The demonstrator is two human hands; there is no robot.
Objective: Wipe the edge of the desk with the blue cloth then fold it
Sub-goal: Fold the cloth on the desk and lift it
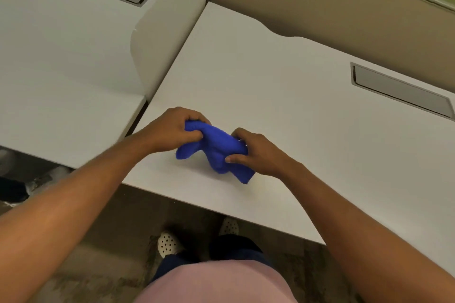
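Observation:
The blue cloth (214,149) is bunched up just above the white desk (283,96), near its front left corner. My left hand (170,129) grips the cloth's upper left end, fingers curled around it. My right hand (256,152) pinches the right side between thumb and fingers. Two loose ends of the cloth hang down and touch the desktop. The desk's front edge (221,206) runs a short way below the cloth.
A white divider panel (167,32) stands at the desk's left side, with a second desk (61,56) beyond it. A grey cable tray cover (401,91) is set into the desk at the right. My feet (170,243) show on the floor below the edge.

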